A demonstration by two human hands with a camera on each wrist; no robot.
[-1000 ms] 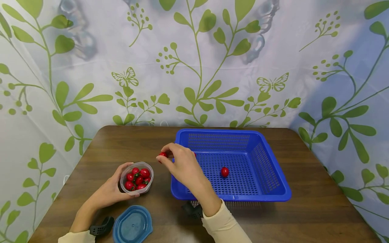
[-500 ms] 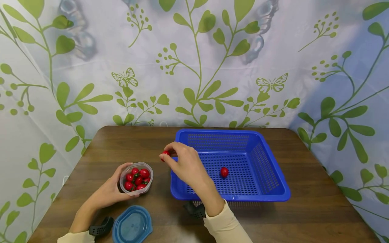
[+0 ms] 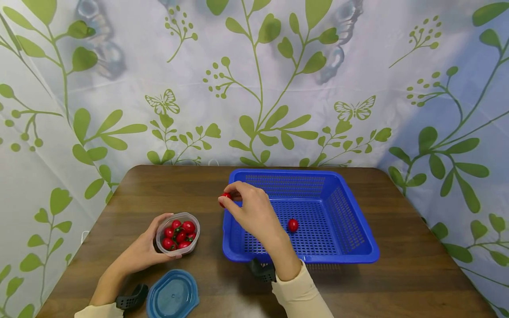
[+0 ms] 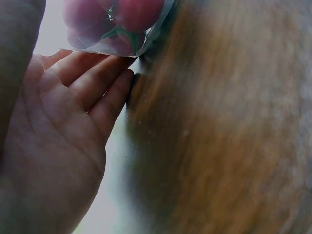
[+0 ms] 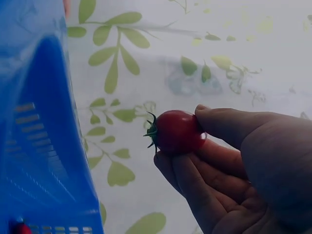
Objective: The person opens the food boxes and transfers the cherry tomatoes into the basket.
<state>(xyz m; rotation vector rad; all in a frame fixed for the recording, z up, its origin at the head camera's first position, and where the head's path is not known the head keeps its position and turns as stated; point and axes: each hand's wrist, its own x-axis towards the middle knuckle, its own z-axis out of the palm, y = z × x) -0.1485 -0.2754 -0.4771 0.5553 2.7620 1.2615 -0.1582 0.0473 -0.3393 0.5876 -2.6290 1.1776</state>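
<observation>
My right hand point(image 3: 252, 210) pinches a red cherry tomato point(image 5: 178, 131) between thumb and fingertips. Its green stem end points away from the palm in the right wrist view. The hand is over the left rim of a blue plastic basket point(image 3: 302, 259), where one cherry tomato point(image 3: 293, 225) lies on the perforated floor. Further left, my left hand point(image 3: 145, 247) holds a small clear plastic container point(image 3: 191, 218) with thumb and fingers around its sides. Several red cherry tomatoes point(image 3: 180, 236) with green stems fill it. The left wrist view shows only part of this container above the fingers.
A blue lid point(image 3: 172, 293) lies on the brown wooden table point(image 3: 401, 229) in front of the container. Behind the table hangs a pale curtain point(image 3: 254, 88) with green leaf and butterfly prints. Dark bands sit at both wrists.
My right hand has moved right and slightly up with the cherry tomato, from the gap beside the basket to its left rim. The left hand and container have stayed in place.
</observation>
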